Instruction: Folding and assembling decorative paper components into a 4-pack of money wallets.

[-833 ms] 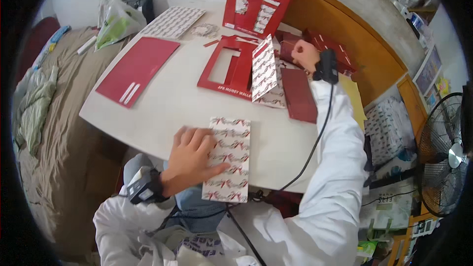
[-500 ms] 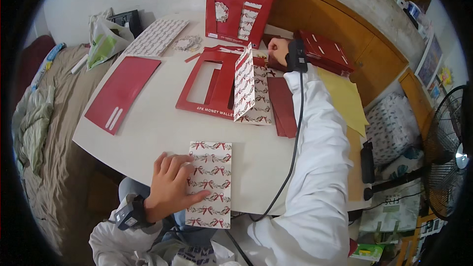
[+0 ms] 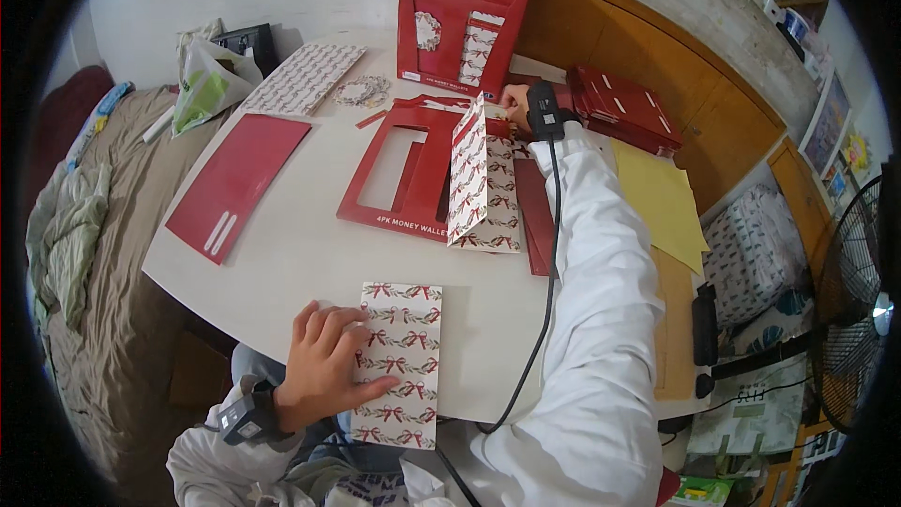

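My left hand (image 3: 324, 357) lies with fingers spread on a white money wallet (image 3: 413, 347) patterned with green garlands and red bows. That wallet is flat and upright to me, its lower end overhanging the table's near edge. At the far side my right hand (image 3: 515, 101) is bent with curled fingers, just behind a matching patterned wallet (image 3: 469, 174) that stands partly unfolded. Its fingertips are partly hidden, and whatever they hold cannot be made out. Under the standing wallet is a red cardboard sleeve (image 3: 353, 195) with a cut-out window. Red card pieces (image 3: 536, 225) lie beside it.
A red display box (image 3: 450, 56) stands at the back, near a stack of red wallets (image 3: 619, 108). Yellow sheets (image 3: 657, 197) lie to the right. At left are a red card (image 3: 239, 183), patterned wallets (image 3: 305, 75) and wreath cut-outs (image 3: 363, 90). A black cable (image 3: 540, 329) trails alongside my right arm.
My right hand has shifted slightly left, closer to the standing wallet's top edge, fingers still curled. My left hand stays on the flat wallet. The whole view has shifted slightly.
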